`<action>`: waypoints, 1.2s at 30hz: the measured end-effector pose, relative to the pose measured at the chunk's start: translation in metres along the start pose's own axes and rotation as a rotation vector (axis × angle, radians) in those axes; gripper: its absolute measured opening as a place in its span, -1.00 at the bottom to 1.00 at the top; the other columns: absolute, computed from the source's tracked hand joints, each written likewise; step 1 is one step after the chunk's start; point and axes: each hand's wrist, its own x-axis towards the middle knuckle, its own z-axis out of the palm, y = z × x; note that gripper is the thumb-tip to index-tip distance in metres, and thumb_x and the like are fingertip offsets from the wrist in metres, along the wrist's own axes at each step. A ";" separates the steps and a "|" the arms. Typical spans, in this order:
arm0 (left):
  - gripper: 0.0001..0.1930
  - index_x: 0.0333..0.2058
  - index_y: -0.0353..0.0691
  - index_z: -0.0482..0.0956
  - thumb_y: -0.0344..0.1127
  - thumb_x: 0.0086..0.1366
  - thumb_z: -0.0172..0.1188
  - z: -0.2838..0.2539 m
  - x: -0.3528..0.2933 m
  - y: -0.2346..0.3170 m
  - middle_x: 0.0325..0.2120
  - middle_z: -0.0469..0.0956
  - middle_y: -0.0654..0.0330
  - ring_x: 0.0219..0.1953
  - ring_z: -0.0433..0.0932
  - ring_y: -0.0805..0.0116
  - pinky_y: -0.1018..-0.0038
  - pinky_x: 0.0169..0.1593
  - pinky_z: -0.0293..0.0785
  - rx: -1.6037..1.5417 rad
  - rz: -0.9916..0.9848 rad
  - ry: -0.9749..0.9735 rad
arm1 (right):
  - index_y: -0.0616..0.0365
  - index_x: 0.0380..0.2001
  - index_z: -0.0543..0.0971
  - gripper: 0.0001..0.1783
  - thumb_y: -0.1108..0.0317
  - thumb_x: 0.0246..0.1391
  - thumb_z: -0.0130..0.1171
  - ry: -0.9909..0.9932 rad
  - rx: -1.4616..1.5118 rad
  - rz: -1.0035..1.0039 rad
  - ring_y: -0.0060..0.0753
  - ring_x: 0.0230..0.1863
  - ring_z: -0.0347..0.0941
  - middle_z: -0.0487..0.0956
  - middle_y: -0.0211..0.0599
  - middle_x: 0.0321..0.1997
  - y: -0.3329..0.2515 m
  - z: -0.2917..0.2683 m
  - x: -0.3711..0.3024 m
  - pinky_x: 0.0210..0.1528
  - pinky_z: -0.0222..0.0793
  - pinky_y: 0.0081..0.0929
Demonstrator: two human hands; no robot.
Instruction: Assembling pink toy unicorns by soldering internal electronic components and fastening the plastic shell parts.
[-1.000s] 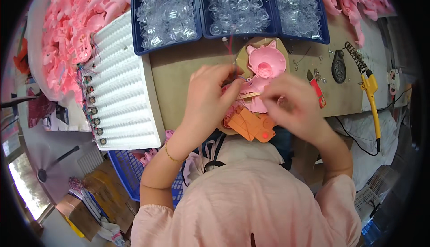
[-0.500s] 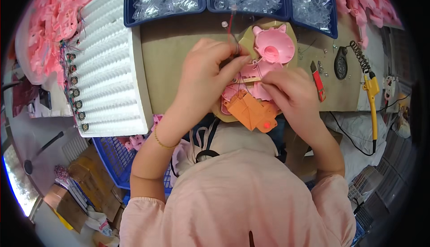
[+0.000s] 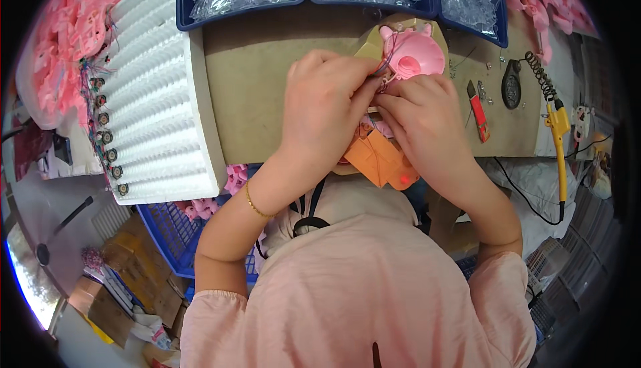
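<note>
Thin colored wires (image 3: 385, 68) are pinched between the thumb and fingers of my left hand (image 3: 327, 101). They lie over the edge of a pink animal-shaped plastic shell (image 3: 420, 51), which has small ears and a round hollow. My right hand (image 3: 427, 114) has its fingers closed right beside the left fingertips, at the shell's lower part; what they pinch is hidden. Beneath the shell sits a yellowish holder (image 3: 437, 34). An orange plastic casing (image 3: 377, 158) with a red spot lies below my hands, partly covered by them.
Blue bins (image 3: 307, 1) of clear plastic parts line the back. A white ridged foam tray (image 3: 157, 101) stands left, with wired round parts along its edge. To the right lie a red cutter knife (image 3: 479, 118), a black oval object (image 3: 511, 84) and a yellow soldering iron (image 3: 559, 148).
My left hand has moved right with the wires, bringing them down onto the shell. My right hand has shifted up and left, so the fingertips of both hands now meet.
</note>
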 end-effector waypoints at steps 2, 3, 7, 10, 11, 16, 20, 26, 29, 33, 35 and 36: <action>-0.87 -0.39 -0.18 0.59 -0.36 0.02 0.25 0.001 0.002 0.000 -0.52 0.55 0.28 -0.35 0.44 0.23 0.33 -0.21 0.29 -0.011 -0.010 -0.008 | 0.14 -0.41 0.57 -0.86 0.41 -0.13 0.17 0.022 0.027 -0.014 -0.34 -0.26 0.39 0.50 -0.42 -0.39 0.006 0.001 -0.001 -0.08 0.17 -0.34; -0.87 -0.39 -0.17 0.59 -0.36 0.03 0.25 0.001 0.001 0.000 -0.51 0.55 0.28 -0.34 0.44 0.23 0.33 -0.21 0.28 -0.017 -0.009 -0.005 | 0.13 -0.42 0.57 -0.88 0.41 -0.11 0.17 0.051 0.093 0.007 -0.33 -0.27 0.39 0.49 -0.41 -0.40 0.009 0.002 -0.004 -0.09 0.18 -0.34; -0.88 -0.39 -0.21 0.61 -0.41 0.03 0.26 0.002 0.003 0.000 -0.54 0.52 0.23 -0.39 0.42 0.28 0.44 -0.30 0.35 -0.011 0.042 0.037 | 0.11 -0.46 0.56 -0.93 0.41 -0.08 0.17 0.038 0.128 0.017 -0.30 -0.28 0.39 0.48 -0.39 -0.42 0.009 -0.001 0.000 -0.12 0.19 -0.32; -0.87 -0.38 -0.20 0.61 -0.41 0.03 0.27 0.000 0.003 0.001 -0.52 0.53 0.23 -0.38 0.43 0.29 0.45 -0.29 0.35 -0.014 0.008 0.006 | 0.12 -0.46 0.56 -0.92 0.40 -0.10 0.16 0.010 0.116 0.042 -0.29 -0.27 0.39 0.48 -0.40 -0.42 0.006 0.000 0.002 -0.11 0.19 -0.33; -0.87 -0.38 -0.20 0.61 -0.41 0.03 0.27 -0.001 0.003 0.003 -0.52 0.53 0.23 -0.38 0.43 0.29 0.45 -0.29 0.35 -0.013 0.010 0.003 | 0.12 -0.46 0.56 -0.92 0.40 -0.10 0.16 0.012 0.117 0.045 -0.29 -0.27 0.39 0.48 -0.40 -0.42 0.005 0.000 0.003 -0.11 0.19 -0.33; -0.89 -0.42 -0.19 0.62 -0.35 0.02 0.28 0.003 0.003 0.005 -0.52 0.56 0.26 -0.36 0.44 0.23 0.36 -0.21 0.31 -0.149 -0.019 0.065 | 0.16 -0.47 0.55 -0.89 0.39 -0.12 0.14 0.008 0.000 0.032 -0.29 -0.26 0.38 0.48 -0.39 -0.43 -0.003 0.003 0.002 -0.08 0.18 -0.32; -0.89 -0.44 -0.20 0.61 -0.34 0.03 0.27 -0.013 0.006 0.001 -0.52 0.56 0.24 -0.37 0.44 0.23 0.37 -0.21 0.32 -0.106 -0.002 0.082 | 0.17 -0.37 0.54 -0.74 0.30 -0.19 0.23 0.018 0.026 0.036 -0.26 -0.20 0.35 0.45 -0.34 -0.32 -0.009 -0.010 -0.014 -0.05 0.17 -0.27; -0.83 -0.36 -0.27 0.59 -0.29 0.18 0.17 -0.032 0.020 0.017 -0.49 0.53 0.25 -0.41 0.43 0.44 0.56 -0.29 0.32 -0.031 -0.095 -0.138 | 0.17 -0.11 0.44 -0.31 0.15 -0.39 0.40 -0.148 -0.047 0.259 -0.09 -0.03 0.24 0.36 -0.17 -0.11 -0.051 -0.030 -0.040 0.00 0.13 -0.25; -0.79 -0.36 -0.31 0.59 -0.26 0.24 0.13 -0.043 0.022 0.023 -0.47 0.54 0.27 -0.40 0.44 0.56 0.62 -0.32 0.31 -0.237 -0.575 -0.307 | 0.20 -0.10 0.43 -0.36 0.29 -0.37 0.38 -0.252 0.159 0.266 -0.08 -0.01 0.27 0.37 -0.15 -0.09 -0.042 -0.048 -0.028 0.01 0.19 -0.25; -0.77 -0.29 -0.38 0.54 -0.29 0.29 0.06 -0.044 0.012 0.002 -0.39 0.59 0.16 -0.35 0.54 0.51 0.56 -0.28 0.45 -0.816 -0.600 -0.148 | 0.24 -0.07 0.43 -0.34 0.49 -0.40 0.36 -0.094 0.305 0.141 -0.11 0.04 0.31 0.36 -0.13 -0.01 -0.013 -0.042 -0.015 0.04 0.28 -0.31; -0.77 -0.27 -0.39 0.54 -0.30 0.30 0.06 -0.037 -0.001 -0.002 -0.38 0.59 0.16 -0.33 0.52 0.55 0.57 -0.26 0.46 -0.952 -0.616 -0.068 | 0.25 -0.05 0.43 -0.32 0.56 -0.42 0.35 -0.052 0.348 0.008 -0.14 0.05 0.33 0.36 -0.14 0.02 0.000 -0.028 -0.013 0.04 0.30 -0.34; -0.80 -0.25 -0.36 0.54 -0.34 0.26 0.10 -0.031 -0.009 0.000 -0.36 0.58 0.14 -0.35 0.53 0.49 0.55 -0.26 0.46 -0.831 -0.518 0.112 | 0.25 -0.05 0.43 -0.32 0.56 -0.42 0.35 -0.057 0.348 0.006 -0.14 0.05 0.33 0.36 -0.14 0.02 0.005 -0.023 -0.014 0.04 0.30 -0.34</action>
